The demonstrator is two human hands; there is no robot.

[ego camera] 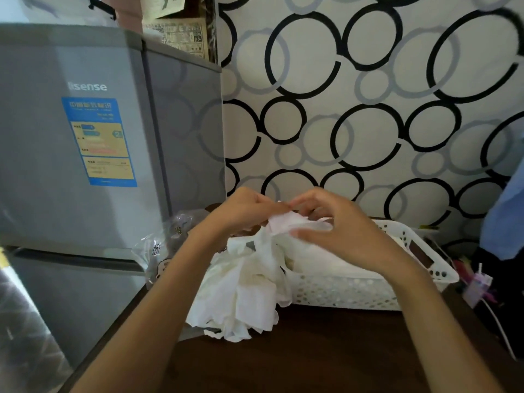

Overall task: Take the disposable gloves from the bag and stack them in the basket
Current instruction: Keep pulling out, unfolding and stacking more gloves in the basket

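Pinching one thin glove [286,224] between your left hand [249,208] and right hand [334,222], you hold it over the white basket [354,290], gloves [243,290] spilling over its near-left rim onto the bench [312,350].

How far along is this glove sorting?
Partway. Some white gloves already lie in the basket. Both hands, left hand and right hand, pinch one glove above the basket's near end, seemingly separating it. A crumpled pile of gloves waits on the table beside the basket, and the clear bag lies behind it; its contents are unclear.
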